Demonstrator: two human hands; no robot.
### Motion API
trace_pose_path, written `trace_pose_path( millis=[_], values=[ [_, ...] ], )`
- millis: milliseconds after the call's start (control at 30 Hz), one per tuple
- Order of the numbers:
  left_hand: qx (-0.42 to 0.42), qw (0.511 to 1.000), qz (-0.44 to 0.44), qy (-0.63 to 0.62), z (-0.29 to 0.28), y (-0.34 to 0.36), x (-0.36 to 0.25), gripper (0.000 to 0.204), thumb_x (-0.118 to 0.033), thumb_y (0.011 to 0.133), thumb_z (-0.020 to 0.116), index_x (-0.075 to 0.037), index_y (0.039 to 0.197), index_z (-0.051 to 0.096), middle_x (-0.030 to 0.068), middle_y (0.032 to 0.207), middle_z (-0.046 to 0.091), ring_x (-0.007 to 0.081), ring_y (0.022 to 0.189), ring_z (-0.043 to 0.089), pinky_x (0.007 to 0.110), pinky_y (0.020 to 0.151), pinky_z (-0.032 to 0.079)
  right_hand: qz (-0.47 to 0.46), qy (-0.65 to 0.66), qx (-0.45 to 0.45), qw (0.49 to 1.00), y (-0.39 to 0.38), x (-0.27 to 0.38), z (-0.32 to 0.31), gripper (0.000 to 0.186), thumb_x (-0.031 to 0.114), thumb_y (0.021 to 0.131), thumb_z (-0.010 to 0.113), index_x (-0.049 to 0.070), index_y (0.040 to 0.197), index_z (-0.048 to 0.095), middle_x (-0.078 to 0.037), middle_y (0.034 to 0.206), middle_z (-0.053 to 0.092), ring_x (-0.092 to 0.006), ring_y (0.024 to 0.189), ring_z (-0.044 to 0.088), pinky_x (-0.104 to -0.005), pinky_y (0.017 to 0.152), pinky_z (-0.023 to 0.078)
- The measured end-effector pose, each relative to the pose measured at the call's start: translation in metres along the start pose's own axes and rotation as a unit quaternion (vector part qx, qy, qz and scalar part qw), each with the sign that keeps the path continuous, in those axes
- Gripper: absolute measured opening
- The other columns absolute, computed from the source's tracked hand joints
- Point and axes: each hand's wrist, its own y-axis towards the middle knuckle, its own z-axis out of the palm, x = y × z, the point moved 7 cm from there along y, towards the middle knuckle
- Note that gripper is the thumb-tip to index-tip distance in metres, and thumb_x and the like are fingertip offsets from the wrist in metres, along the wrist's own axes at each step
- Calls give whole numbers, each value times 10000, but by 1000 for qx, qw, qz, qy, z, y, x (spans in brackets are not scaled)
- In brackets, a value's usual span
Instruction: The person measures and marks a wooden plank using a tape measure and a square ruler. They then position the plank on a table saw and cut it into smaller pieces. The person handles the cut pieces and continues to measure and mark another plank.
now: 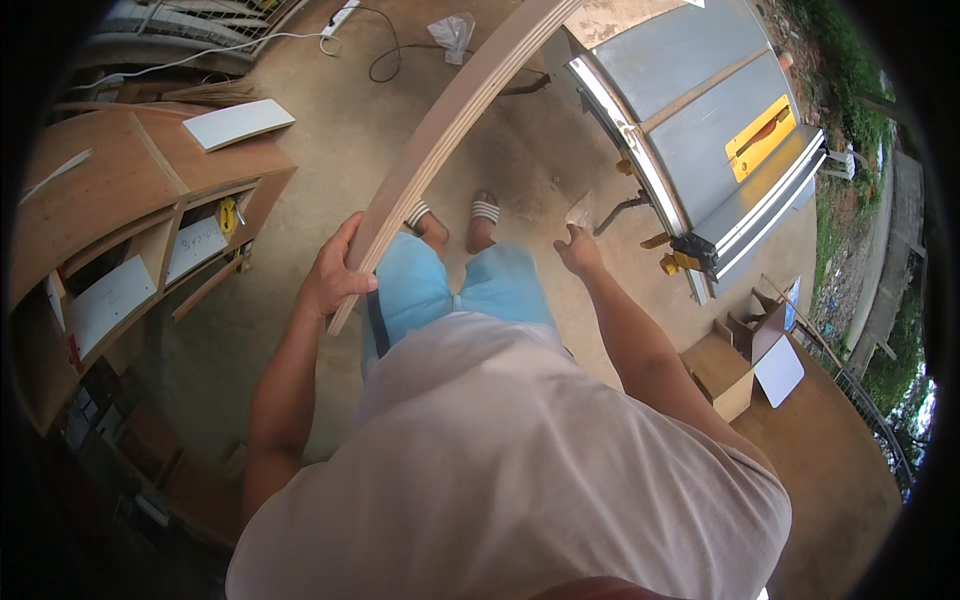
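A long, narrow pale wooden board (448, 150) with layered edges slants from my waist up past the top of the head view. My left hand (338, 270) grips its lower end, thumb across the face. My right hand (578, 250) hangs open and empty to the right, index finger extended and the others loosely bent, short of the grey table saw (675, 90). The saw has a yellow blade insert (760, 140), metal rails and a black fence clamp (694, 252). My feet in striped sandals stand on the concrete floor (540, 160).
At left is a wooden cabinet (120, 190) with a white panel (238, 125) on top. A power strip (338, 22), cables and a plastic bag (452, 36) lie at the back. Wooden offcuts (720, 370) sit at lower right; a railing and greenery line the right side.
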Motion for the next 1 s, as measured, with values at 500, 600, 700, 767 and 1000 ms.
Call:
trace_pose_path(
  millis=[500, 600, 700, 767, 1000],
  values=[
    [-215, 976, -17, -10, -49, -87, 103, 1076, -220, 495, 750, 62, 1461, 368, 182, 1341, 530, 301, 1267, 519, 402, 1067, 412, 57, -199, -167, 964, 205, 76, -102, 1008, 357, 803, 691, -45, 1543, 137, -299, 1588, 211, -431, 1471, 259, -458, 1204, 261],
    [-215, 973, -31, 71, -56, -100, 115, 1084, -214, 497, 760, 71, 1463, 357, 182, 1331, 528, 296, 1251, 527, 410, 1068, 413, 81, -187, -181, 962, 217, 80, -104, 1009, 350, 792, 713, -3, 1557, 158, -258, 1605, 218, -406, 1482, 252, -449, 1209, 254],
    [-188, 977, -62, 84, -56, -105, 120, 1154, -164, 468, 712, 78, 1513, 286, 206, 1470, 442, 307, 1381, 428, 394, 1152, 315, 79, -177, -190, 962, 228, 81, -110, 999, 330, 789, 716, 11, 1561, 168, -245, 1604, 240, -394, 1475, 282, -451, 1199, 281],
    [-189, 972, -66, 126, -54, -109, 125, 1156, -170, 470, 719, 78, 1512, 285, 203, 1473, 437, 300, 1385, 420, 394, 1152, 314, 53, -154, -202, 966, 239, 75, -114, 984, 307, 792, 708, 23, 1565, 169, -233, 1605, 253, -383, 1468, 307, -456, 1189, 303],
    [-147, 982, -104, 54, -28, -102, 114, 1190, -252, 512, 786, 106, 1510, 246, 198, 1468, 426, 288, 1383, 406, 400, 1145, 323, 161, -164, -203, 952, 225, 85, -118, 926, 279, 824, 580, 45, 1584, 104, -211, 1639, 162, -363, 1509, 214, -499, 1197, 254]
  ],
)
